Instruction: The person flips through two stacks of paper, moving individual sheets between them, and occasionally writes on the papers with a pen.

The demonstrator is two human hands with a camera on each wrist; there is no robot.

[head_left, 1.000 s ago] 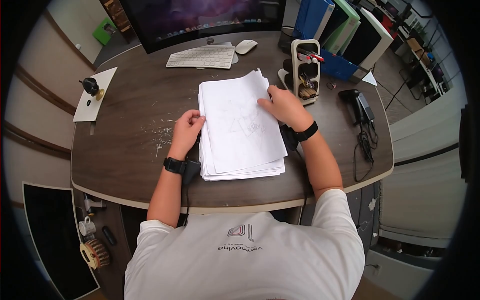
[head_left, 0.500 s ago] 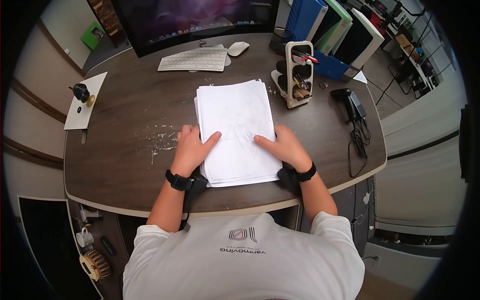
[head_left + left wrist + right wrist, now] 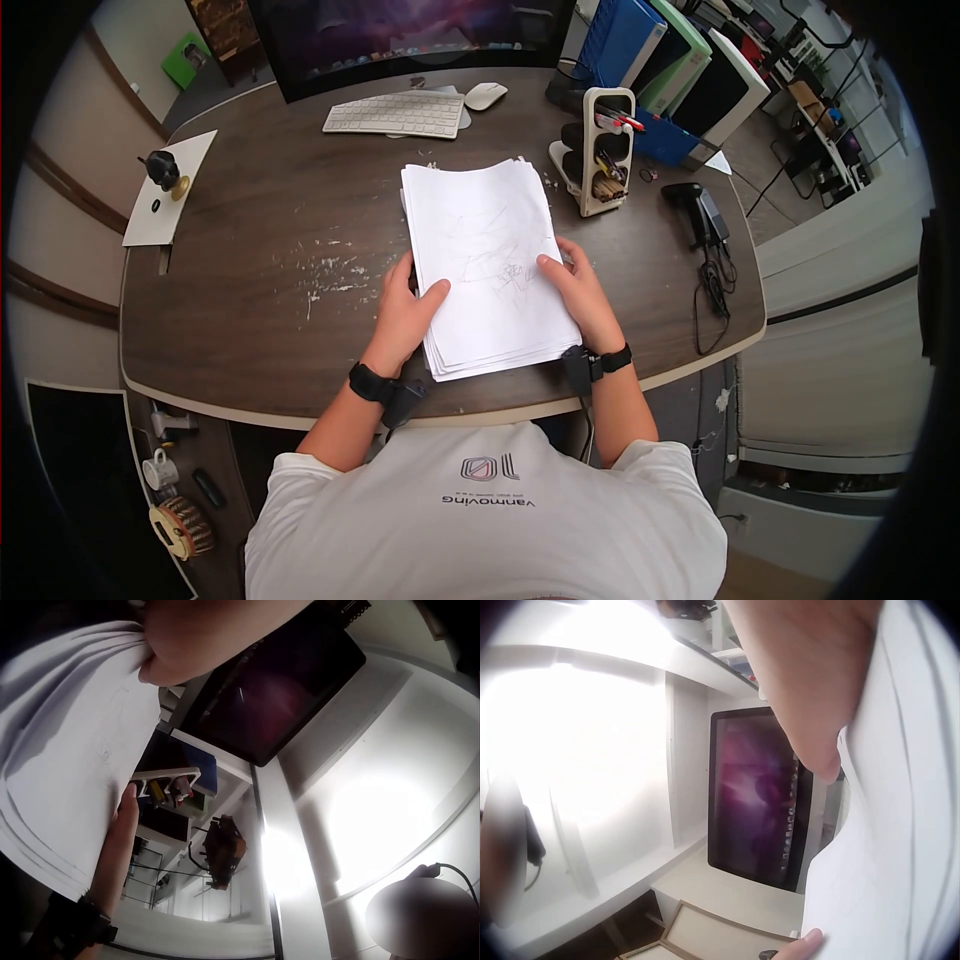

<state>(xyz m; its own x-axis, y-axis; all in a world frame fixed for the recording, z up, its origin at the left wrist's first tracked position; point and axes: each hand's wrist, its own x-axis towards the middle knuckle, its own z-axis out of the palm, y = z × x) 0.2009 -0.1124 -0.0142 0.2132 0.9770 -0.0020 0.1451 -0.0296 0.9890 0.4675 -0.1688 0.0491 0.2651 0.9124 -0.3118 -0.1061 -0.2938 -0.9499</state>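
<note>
A stack of white paper sheets (image 3: 490, 230) lies between both hands in the head view, with faint pencil lines on the top sheet and its far edge slightly wavy. My left hand (image 3: 402, 315) holds the left side, thumb on top and fingers at the edge and partly hidden below. On the opposite side my right hand (image 3: 583, 295) grips the right edge the same way, its thumb near the scribble. Layered, bowed sheet edges of the stack (image 3: 75, 750) show in the left wrist view. In the right wrist view the paper (image 3: 885, 847) curves beneath the thumb.
Pale scraps (image 3: 335, 270) are scattered left of the paper. A keyboard (image 3: 395, 114), mouse (image 3: 486, 96) and monitor (image 3: 420, 40) stand beyond it. To the right are a pen holder (image 3: 607, 150), binders (image 3: 665, 70) and a black corded device (image 3: 700, 215). A white board (image 3: 150, 215) lies at far left.
My right hand has come down from the stack's upper right edge to its side. My left thumb has moved onto the top sheet. The raised far corner has lowered, and the stack sits nearer the body.
</note>
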